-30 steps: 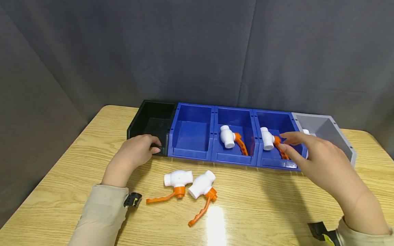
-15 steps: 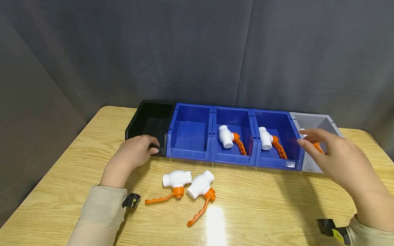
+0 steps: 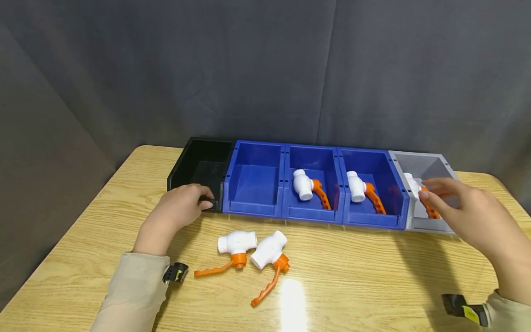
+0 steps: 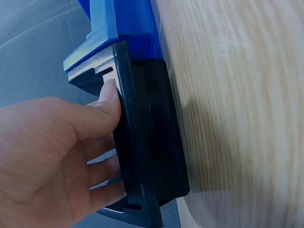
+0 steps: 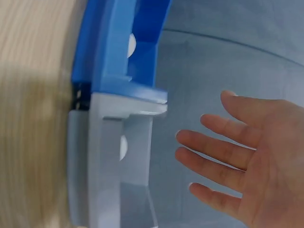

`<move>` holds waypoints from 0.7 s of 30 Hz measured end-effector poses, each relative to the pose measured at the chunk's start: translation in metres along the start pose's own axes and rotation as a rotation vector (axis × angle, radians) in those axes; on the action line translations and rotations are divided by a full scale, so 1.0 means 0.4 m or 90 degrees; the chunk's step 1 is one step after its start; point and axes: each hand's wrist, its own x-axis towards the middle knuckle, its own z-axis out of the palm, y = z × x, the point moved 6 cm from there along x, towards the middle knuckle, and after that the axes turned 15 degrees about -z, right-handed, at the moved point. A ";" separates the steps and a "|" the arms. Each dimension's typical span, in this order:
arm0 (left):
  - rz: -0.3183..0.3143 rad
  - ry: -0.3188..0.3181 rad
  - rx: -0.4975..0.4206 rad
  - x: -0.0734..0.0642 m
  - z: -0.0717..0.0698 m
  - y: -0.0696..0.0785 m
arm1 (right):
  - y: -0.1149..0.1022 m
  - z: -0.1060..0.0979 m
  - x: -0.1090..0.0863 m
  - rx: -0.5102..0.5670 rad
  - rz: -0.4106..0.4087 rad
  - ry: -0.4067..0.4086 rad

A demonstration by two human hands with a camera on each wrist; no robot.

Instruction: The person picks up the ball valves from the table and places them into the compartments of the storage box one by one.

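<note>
My left hand [image 3: 179, 208] grips the front lip of the black bin [image 4: 156, 137] at the left end of the row, with the thumb on the rim in the left wrist view. My right hand [image 3: 477, 213] hovers at the grey bin [image 3: 427, 224] on the right end, fingers spread and holding nothing in the right wrist view. Inside that grey bin lies a white ball valve [image 3: 411, 183] with an orange handle, partly hidden by my fingers. Similar valves lie in the right blue bin [image 3: 356, 187] and in the middle blue bin [image 3: 303, 185].
Two more ball valves, one on the left [image 3: 237, 242] and one on the right [image 3: 268, 250], lie side by side on the wooden table [image 3: 352, 281] before the row. The left blue bin [image 3: 255, 184] stands beside the black one. A grey curtain [image 3: 249, 69] hangs behind.
My right hand has moved right, from over the right blue bin to the grey bin, uncovering the blue bin's valve. My left hand has stayed on the black bin.
</note>
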 end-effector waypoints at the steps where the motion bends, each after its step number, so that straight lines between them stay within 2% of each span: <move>1: 0.000 0.001 0.000 0.000 0.000 0.000 | 0.007 0.004 -0.002 0.003 -0.001 -0.003; 13: -0.008 0.003 0.000 -0.003 0.000 0.002 | 0.083 0.046 -0.019 0.003 0.018 -0.055; 18: -0.006 0.003 -0.001 -0.002 0.000 0.003 | 0.097 0.074 -0.015 0.019 0.006 -0.070; 21: -0.007 0.004 0.001 0.000 0.001 0.003 | 0.101 0.089 -0.012 0.023 -0.019 -0.070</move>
